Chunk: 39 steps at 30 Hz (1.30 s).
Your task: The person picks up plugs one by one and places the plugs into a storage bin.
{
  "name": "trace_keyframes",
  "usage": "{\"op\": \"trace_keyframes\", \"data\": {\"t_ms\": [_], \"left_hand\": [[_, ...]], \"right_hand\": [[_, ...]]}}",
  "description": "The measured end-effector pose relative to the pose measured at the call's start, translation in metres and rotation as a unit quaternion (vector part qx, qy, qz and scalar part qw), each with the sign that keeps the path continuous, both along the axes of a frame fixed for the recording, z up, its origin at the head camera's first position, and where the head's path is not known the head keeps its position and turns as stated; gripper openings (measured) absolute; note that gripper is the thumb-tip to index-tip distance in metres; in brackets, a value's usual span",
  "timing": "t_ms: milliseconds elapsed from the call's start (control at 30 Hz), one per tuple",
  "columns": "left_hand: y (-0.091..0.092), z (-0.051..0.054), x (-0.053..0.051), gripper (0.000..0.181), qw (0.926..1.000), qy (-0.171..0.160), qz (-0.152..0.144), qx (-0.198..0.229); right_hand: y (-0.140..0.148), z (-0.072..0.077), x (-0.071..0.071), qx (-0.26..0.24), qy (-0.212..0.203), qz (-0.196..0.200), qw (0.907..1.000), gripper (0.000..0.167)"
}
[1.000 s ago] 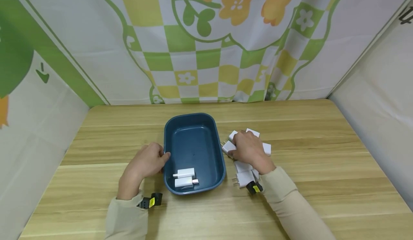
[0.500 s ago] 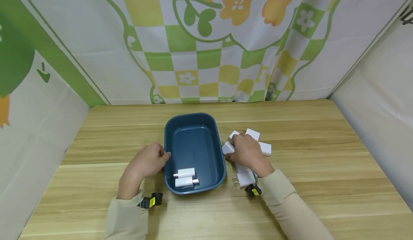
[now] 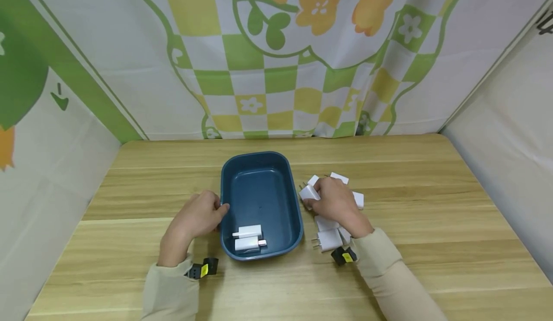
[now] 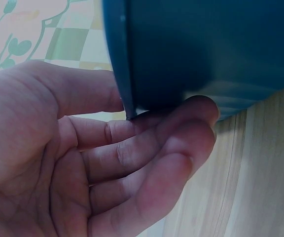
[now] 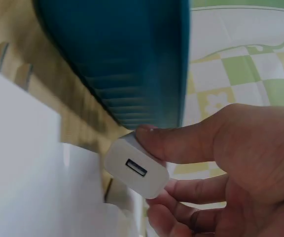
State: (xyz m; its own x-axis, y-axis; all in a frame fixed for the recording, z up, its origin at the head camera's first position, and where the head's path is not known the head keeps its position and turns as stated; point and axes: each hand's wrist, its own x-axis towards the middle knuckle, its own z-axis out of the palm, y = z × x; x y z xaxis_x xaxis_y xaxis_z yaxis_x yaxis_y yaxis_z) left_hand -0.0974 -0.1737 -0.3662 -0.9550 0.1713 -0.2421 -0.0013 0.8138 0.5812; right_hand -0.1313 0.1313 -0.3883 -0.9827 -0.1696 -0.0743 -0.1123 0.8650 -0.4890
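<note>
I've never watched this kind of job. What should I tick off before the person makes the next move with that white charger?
Supposing the charger goes into the bin next:

1. Left hand on the bin: ok, it grips the rim.
2. Right hand holding the charger: ok, pinched between thumb and fingers.
3. Room inside: ok, two white adapters lie at the near end, with bare floor beyond.
4. Charger over the bin: not ok, it is outside, to the right.
5. Charger undamaged: cannot tell, some sides are hidden.
</note>
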Motion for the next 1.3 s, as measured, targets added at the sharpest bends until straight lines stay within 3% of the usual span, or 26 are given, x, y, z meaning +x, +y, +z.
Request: {"op": "trace_keyframes", "data": {"t_ms": [267,500,700,867,1300], "left_hand": [[0.000,0.000,0.001,0.032,1.0000,-0.006,0.004,-0.001],[0.000,-0.001,0.000,0.032,1.0000,-0.006,0.005,-0.002],[0.000,-0.001,0.000,0.032,1.0000,-0.006,0.005,0.000],[0.000,-0.001,0.000,0.032,1.0000,-0.006,0.005,-0.001],[0.000,0.000,0.001,0.032,0.9999,-0.009,0.006,-0.001]], "right_hand": [[0.007,0.012,0.004,-0.040,0.035,-0.032,0.9981,0.032],[0.005,0.019,0.007,-0.061,0.075,-0.031,0.9948,0.027],[-0.004,0.028,0.012,-0.085,0.118,-0.002,0.9893,0.023],[-0.016,0.033,0.017,-0.101,0.116,0.027,0.9878,0.023],[-0.048,0.034,0.025,-0.063,0.133,0.105,0.9835,0.024]]}}
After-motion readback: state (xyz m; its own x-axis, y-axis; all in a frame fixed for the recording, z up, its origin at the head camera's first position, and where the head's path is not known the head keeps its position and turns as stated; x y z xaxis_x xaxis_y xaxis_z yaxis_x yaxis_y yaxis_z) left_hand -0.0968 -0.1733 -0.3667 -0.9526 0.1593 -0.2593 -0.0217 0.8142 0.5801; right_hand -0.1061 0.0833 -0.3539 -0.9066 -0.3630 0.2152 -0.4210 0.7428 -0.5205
